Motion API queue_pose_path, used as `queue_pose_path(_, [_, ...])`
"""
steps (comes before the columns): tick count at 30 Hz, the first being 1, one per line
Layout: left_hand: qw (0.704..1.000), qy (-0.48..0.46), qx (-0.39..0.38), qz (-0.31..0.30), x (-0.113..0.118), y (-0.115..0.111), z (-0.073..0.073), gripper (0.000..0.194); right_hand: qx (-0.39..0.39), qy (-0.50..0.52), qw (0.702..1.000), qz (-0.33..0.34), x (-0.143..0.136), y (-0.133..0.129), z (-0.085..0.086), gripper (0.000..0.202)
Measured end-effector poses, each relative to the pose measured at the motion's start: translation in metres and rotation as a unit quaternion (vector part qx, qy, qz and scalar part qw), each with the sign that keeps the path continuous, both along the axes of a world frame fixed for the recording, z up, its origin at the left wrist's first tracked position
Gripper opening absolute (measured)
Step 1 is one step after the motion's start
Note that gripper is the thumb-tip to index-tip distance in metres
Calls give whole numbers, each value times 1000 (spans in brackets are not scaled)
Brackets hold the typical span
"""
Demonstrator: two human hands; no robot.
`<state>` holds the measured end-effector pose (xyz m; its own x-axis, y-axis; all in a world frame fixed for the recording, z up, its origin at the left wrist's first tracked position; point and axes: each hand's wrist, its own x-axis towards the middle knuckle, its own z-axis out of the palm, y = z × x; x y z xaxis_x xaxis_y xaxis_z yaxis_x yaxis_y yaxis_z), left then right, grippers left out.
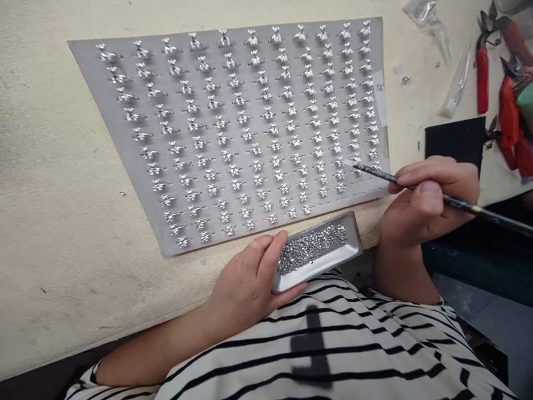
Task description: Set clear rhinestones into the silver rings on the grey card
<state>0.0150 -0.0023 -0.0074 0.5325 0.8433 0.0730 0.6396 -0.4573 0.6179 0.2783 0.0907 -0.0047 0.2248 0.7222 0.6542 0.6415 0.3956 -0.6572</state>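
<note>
A grey board [137, 161] lies tilted on the table, holding many rows of small silver rings with sparkling tops. My left hand [254, 275] grips the left end of a small metal tray [353, 244], which is partly filled with loose glittering stones [312, 247]. The tray is just below the board's lower edge. In my right hand [433, 200] is a thin dark stick [378, 174] with a pale tip, pinched between thumb and fingers. Its tip is over the rings near the board's lower right; whether it touches one, I cannot tell.
Red-handled pliers [482, 80] and more red-handled tools [508, 114] lie at the right. Clear plastic bags [460, 83] and a black pad [453, 139] are beside them. A loose bit [122, 194] rests on the table [62, 222] left of the board.
</note>
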Motion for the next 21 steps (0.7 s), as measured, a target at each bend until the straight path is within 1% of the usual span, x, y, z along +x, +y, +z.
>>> queue_pose_path(4, [1000, 0, 3, 0, 0, 0, 0, 79, 25, 18, 1000, -2, 1, 3, -5, 22])
queue_pose_path(7, [1000, -1, 4, -3, 0, 1, 0, 79, 26, 20, 999, 5, 1, 5, -7, 21])
queue_pose_path(17, [1000, 1, 19, -5, 0, 1, 0, 74, 41, 29, 999, 0, 2, 6, -9, 22])
queue_pose_path(21, [1000, 3, 24, -6, 0, 2, 0, 74, 37, 32, 999, 8, 3, 4, -5, 18])
